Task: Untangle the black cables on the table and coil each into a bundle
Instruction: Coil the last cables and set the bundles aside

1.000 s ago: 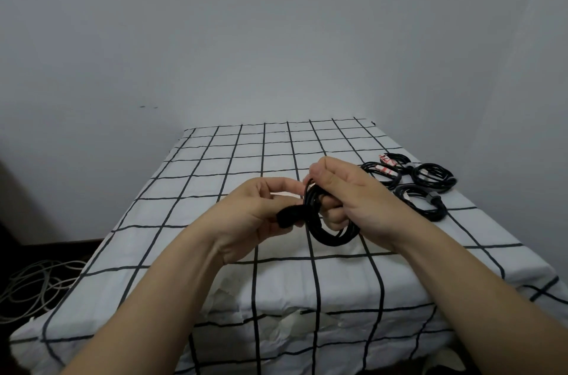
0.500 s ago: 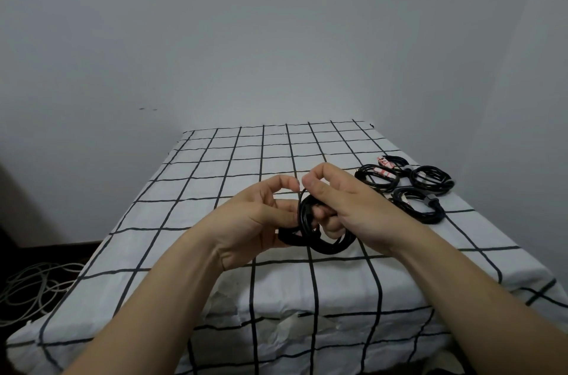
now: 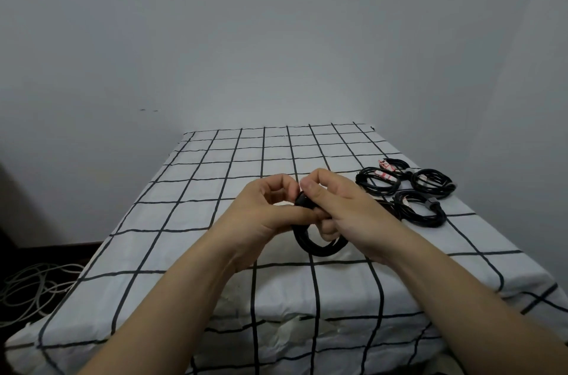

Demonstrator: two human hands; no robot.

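Observation:
Both hands hold one coiled black cable (image 3: 319,247) just above the middle of the table (image 3: 172,221). My left hand (image 3: 264,215) pinches the top of the coil with thumb and fingers. My right hand (image 3: 341,211) grips the same coil from the right, its fingers curled through the loop. The coil's lower arc hangs below the hands; its upper part is hidden by fingers. Several coiled black cable bundles (image 3: 419,208) lie on the table at the right, some with red-and-white plugs (image 3: 384,173).
The table wears a white cloth with a black grid and stands against grey walls at the back and right. A heap of pale cables (image 3: 33,288) lies on the dark floor at the left. The cloth hangs over the near edge.
The black plug end that my left hand held out to the left has been brought in against the coil. Both hands now sit closer together on top of the bundle.

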